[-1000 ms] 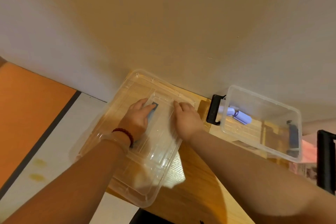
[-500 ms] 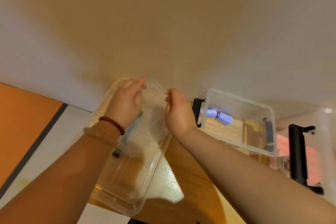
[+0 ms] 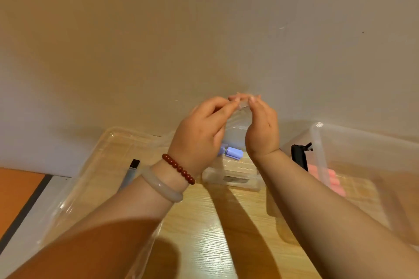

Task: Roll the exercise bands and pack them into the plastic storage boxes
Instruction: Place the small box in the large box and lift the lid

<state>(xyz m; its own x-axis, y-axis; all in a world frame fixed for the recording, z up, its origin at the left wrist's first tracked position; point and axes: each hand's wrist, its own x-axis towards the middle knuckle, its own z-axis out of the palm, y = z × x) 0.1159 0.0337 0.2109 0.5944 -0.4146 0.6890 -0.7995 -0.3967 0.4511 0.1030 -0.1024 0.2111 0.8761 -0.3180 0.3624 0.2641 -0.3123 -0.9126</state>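
Observation:
My left hand [image 3: 201, 129] and my right hand [image 3: 263, 129] are raised together in front of the wall, fingertips meeting. Between them they pinch a clear plastic piece [image 3: 239, 118]; I cannot tell what it is. Below the hands stands a small clear storage box [image 3: 231, 179] with a rolled purple band [image 3: 233, 153] inside. A large clear box [image 3: 102, 165] lies on the left of the wooden table and holds a grey-blue band with a black end [image 3: 132, 171]. On the right, another clear box [image 3: 317, 156] contains pink bands [image 3: 333, 176].
A black handle clip [image 3: 299, 156] sits on the right box's near end. The wall runs right behind the boxes. Bare wooden tabletop [image 3: 215, 233] lies between my forearms. At far left, the floor shows orange and white with a dark stripe [image 3: 25, 208].
My hands left the large left box, rose and moved right above the small middle box, now pinching clear plastic. The view swung right, showing the pink bands' box.

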